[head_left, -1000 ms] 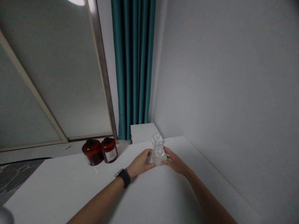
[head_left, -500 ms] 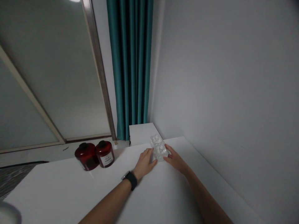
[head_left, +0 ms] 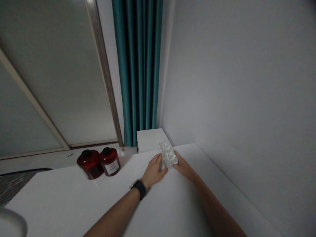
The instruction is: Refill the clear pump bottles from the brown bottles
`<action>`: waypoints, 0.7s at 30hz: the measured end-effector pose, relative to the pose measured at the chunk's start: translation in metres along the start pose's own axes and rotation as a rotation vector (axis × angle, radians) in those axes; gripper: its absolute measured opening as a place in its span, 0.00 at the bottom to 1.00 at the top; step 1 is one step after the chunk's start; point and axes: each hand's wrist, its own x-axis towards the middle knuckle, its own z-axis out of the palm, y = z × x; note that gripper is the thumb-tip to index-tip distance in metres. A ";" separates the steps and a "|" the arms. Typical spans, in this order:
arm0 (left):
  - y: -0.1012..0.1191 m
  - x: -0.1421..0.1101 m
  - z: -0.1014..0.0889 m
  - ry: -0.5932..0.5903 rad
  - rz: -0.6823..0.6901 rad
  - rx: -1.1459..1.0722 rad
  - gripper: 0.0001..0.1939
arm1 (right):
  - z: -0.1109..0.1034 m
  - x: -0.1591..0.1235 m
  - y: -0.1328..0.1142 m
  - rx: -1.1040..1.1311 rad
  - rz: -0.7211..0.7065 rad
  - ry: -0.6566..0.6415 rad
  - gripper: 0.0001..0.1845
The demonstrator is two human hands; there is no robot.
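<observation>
Clasping clear blister tray (head_left: 168,155) | L hand (head_left: 154,171) grip shut on left edge | R hand (head_left: 184,168) likewise, right edge

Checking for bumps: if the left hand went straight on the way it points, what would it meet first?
The left hand would first meet the clear moulded plastic tray; its fingertips appear already against the tray's side, though depth is hard to judge.

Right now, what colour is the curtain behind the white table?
The curtain is deep teal with vertical folds, clearest in the head view.
</observation>
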 end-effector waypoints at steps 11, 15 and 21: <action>-0.002 0.002 0.000 0.008 -0.019 -0.028 0.30 | 0.005 0.001 -0.010 0.027 0.037 -0.014 0.41; -0.002 0.002 -0.001 0.027 -0.022 -0.041 0.28 | 0.005 -0.001 -0.007 0.027 0.054 -0.009 0.40; -0.005 0.001 -0.001 0.029 -0.013 -0.058 0.27 | 0.003 0.000 -0.007 0.044 0.050 -0.021 0.39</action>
